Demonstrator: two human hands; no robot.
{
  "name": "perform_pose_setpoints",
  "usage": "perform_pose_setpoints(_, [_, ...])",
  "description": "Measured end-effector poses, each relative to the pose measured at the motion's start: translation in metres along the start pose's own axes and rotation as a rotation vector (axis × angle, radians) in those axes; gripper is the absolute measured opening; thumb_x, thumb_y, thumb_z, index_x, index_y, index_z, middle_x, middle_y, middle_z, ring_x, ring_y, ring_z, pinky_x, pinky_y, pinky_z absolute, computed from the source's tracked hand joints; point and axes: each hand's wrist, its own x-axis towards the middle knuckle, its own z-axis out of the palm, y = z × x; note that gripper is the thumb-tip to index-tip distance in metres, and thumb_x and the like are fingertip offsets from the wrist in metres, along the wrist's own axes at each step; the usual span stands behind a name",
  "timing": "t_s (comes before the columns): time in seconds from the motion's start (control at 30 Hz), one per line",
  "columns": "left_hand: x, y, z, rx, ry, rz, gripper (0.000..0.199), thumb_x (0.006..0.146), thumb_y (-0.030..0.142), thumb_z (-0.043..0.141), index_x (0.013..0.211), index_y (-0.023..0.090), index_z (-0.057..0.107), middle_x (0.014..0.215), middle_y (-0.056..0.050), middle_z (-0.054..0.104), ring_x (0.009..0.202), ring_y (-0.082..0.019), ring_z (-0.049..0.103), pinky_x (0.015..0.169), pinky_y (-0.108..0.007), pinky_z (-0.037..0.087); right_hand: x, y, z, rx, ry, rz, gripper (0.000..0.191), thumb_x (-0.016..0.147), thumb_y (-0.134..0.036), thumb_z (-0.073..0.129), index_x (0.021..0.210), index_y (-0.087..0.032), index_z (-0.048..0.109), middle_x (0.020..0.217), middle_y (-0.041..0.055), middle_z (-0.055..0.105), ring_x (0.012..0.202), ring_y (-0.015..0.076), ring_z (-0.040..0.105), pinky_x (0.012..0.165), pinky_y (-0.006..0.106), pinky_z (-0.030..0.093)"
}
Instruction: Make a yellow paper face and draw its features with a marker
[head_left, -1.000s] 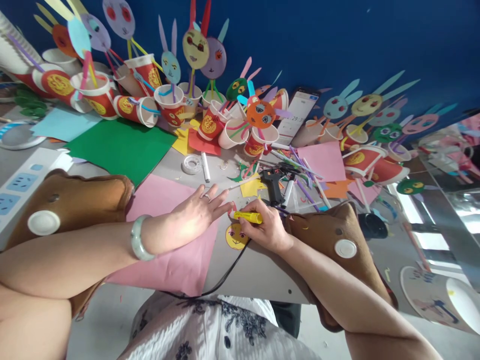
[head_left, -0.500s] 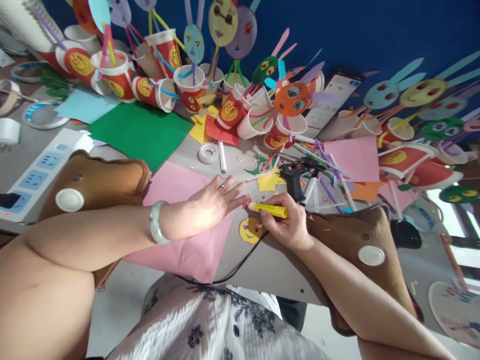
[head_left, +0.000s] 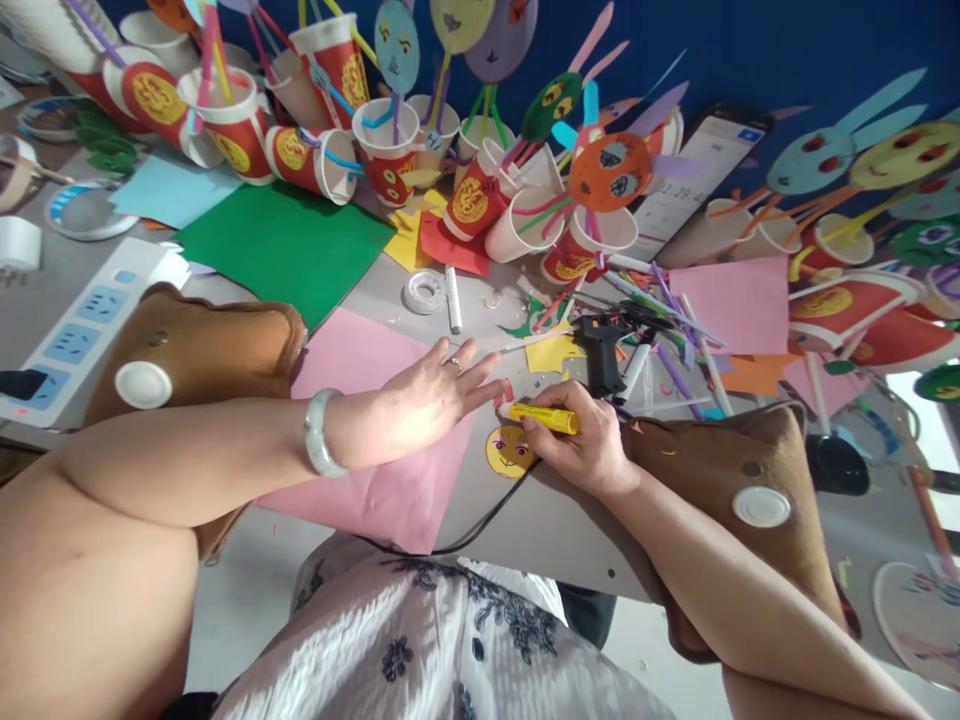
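My right hand point(head_left: 589, 445) grips a yellow marker pen point(head_left: 551, 417), its tip pointing left at a small red paper piece point(head_left: 504, 392). Fingers spread, my left hand point(head_left: 420, 400) lies over the edge of a pink paper sheet point(head_left: 367, 500). Its outer fingers reach close to the red piece; whether they touch it I cannot tell. Just below the marker lies a round yellow paper face point(head_left: 508, 452) with drawn eyes and a smile. A black cable point(head_left: 487, 520) runs beside the face.
Paper cups with straws and paper faces point(head_left: 611, 172) line the back. A black glue gun point(head_left: 600, 350) lies beyond my right hand. Brown cushions point(head_left: 195, 350) sit under both arms. At left are a power strip point(head_left: 82, 325) and green paper point(head_left: 281, 245); a phone point(head_left: 697, 180) leans behind.
The view has shifted slightly, so the cups sit a little further right and higher. Both hands keep nearly the same pose, with the marker still held by the red piece.
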Motion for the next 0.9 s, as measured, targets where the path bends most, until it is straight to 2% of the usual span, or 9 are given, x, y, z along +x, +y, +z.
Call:
perform_pose_setpoints(0.2, [0.001, -0.001, 0.003, -0.004, 0.002, 0.009, 0.064, 0.101, 0.019, 0.041, 0.164, 0.023, 0.031, 0.168, -0.011, 0.036, 0.153, -0.033, 0.035, 0.118, -0.052, 0.035, -0.001, 0.000, 0.000, 0.019, -0.039, 0.029, 0.009, 0.087, -0.032, 0.065, 0.090, -0.025, 0.060, 0.075, -0.0008, 0.072, 0.052, 0.0139, 0.063, 0.051, 0.026, 0.049])
perform_pose_setpoints(0.3, [0.001, -0.002, 0.004, 0.000, 0.002, 0.019, 0.065, 0.101, 0.021, 0.042, 0.165, 0.023, 0.030, 0.168, -0.012, 0.036, 0.153, -0.034, 0.034, 0.118, -0.052, 0.036, -0.001, -0.001, 0.001, 0.038, -0.014, 0.032, 0.009, 0.086, -0.031, 0.065, 0.089, -0.025, 0.060, 0.076, -0.0008, 0.072, 0.055, 0.0149, 0.065, 0.053, 0.026, 0.051])
perform_pose_setpoints(0.5, [0.001, -0.002, -0.003, 0.035, -0.042, 0.029, 0.064, 0.102, 0.020, 0.038, 0.166, 0.022, 0.029, 0.169, -0.012, 0.035, 0.153, -0.035, 0.034, 0.114, -0.053, 0.039, 0.002, -0.003, 0.000, 0.071, -0.045, 0.087, 0.009, 0.085, -0.032, 0.066, 0.087, -0.025, 0.061, 0.076, -0.0007, 0.073, 0.057, 0.0151, 0.066, 0.055, 0.027, 0.052])
perform_pose_setpoints(0.63, [0.001, -0.002, -0.004, 0.034, -0.040, 0.022, 0.064, 0.102, 0.018, 0.036, 0.166, 0.022, 0.028, 0.169, -0.012, 0.034, 0.152, -0.036, 0.035, 0.115, -0.054, 0.039, 0.001, 0.000, 0.001, 0.081, 0.084, 0.150, 0.012, 0.082, -0.032, 0.067, 0.082, -0.025, 0.058, 0.072, -0.0006, 0.072, 0.059, 0.0172, 0.067, 0.057, 0.028, 0.053])
perform_pose_setpoints(0.77, [-0.001, -0.001, 0.004, 0.015, 0.000, 0.026, 0.066, 0.101, 0.016, 0.038, 0.166, 0.019, 0.027, 0.169, -0.014, 0.034, 0.154, -0.036, 0.033, 0.117, -0.053, 0.036, -0.001, 0.003, 0.003, 0.134, 0.173, 0.274, 0.012, 0.087, -0.035, 0.065, 0.092, -0.025, 0.059, 0.077, 0.0014, 0.073, 0.065, 0.0203, 0.072, 0.058, 0.031, 0.055])
perform_pose_setpoints(0.9, [-0.003, -0.002, 0.011, -0.012, 0.036, 0.034, 0.068, 0.100, 0.017, 0.041, 0.167, 0.017, 0.025, 0.170, -0.016, 0.032, 0.156, -0.036, 0.031, 0.120, -0.055, 0.031, 0.000, 0.001, 0.001, 0.124, 0.145, 0.185, 0.011, 0.083, -0.027, 0.065, 0.094, -0.026, 0.061, 0.080, 0.0009, 0.074, 0.068, 0.0198, 0.073, 0.062, 0.031, 0.057])
